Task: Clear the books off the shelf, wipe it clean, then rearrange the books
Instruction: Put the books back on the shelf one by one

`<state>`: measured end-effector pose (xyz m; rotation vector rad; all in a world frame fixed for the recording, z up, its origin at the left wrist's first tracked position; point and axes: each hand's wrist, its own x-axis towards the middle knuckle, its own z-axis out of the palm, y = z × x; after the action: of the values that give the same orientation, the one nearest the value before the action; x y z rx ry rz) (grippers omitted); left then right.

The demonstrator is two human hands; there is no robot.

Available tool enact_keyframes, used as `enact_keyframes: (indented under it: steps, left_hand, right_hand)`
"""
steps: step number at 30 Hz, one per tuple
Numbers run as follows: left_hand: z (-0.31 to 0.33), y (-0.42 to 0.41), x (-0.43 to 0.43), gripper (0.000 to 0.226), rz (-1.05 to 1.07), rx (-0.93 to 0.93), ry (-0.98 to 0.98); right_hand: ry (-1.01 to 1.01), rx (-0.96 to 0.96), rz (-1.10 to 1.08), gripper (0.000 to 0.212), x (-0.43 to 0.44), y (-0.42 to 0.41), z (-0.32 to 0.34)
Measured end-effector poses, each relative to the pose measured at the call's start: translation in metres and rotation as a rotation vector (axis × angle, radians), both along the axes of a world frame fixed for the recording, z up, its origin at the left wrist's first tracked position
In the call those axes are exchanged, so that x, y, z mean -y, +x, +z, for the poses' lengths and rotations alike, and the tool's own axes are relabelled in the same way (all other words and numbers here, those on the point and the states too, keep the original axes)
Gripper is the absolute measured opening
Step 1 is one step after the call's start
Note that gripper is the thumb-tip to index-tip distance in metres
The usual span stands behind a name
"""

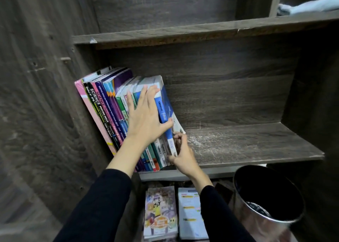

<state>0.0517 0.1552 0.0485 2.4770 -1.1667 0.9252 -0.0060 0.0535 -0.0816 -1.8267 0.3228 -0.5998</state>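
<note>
Where the bin (256, 229) stands at btm right, its inside is dark w/ a speckled patch low down; can't tell what that is. The shelf (247, 142) holds the books (102, 102) in a row at its left end, leaning left against the side wall. Its right part is scuffed. Two flat books (161, 212) lie below, partly hidden by the sleeves. A cloth (311, 6) top right is cut off by the frame. L hand (145, 119) lies flat, fingers straight and spread on the spines, thumb on the blue book (164, 107). R hand (183, 153) curls round that book's lower end, gripping it.
</note>
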Motion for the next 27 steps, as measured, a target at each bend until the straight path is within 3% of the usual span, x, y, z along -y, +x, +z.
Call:
enact_keyframes:
  steps: [5, 10, 20, 27]
  left_hand:
    - [0.014, 0.004, -0.001, 0.096, -0.010, 0.033, 0.002]
    - [0.040, 0.013, -0.006, 0.095, -0.024, 0.005, 0.082]
    - [0.023, 0.015, 0.008, 0.081, 0.028, 0.010, -0.068]
    - [0.019, 0.018, 0.013, 0.078, 0.031, 0.001, -0.095]
  right_hand:
    - [-0.009, -0.230, 0.164, 0.101, 0.025, -0.012, -0.012]
    - [-0.107, -0.252, -0.009, 0.080, 0.025, -0.018, -0.026]
    - [-0.261, -0.396, -0.015, 0.077, 0.041, -0.002, -0.015]
    - [-0.234, -0.404, 0.012, 0.078, 0.055, 0.009, -0.026]
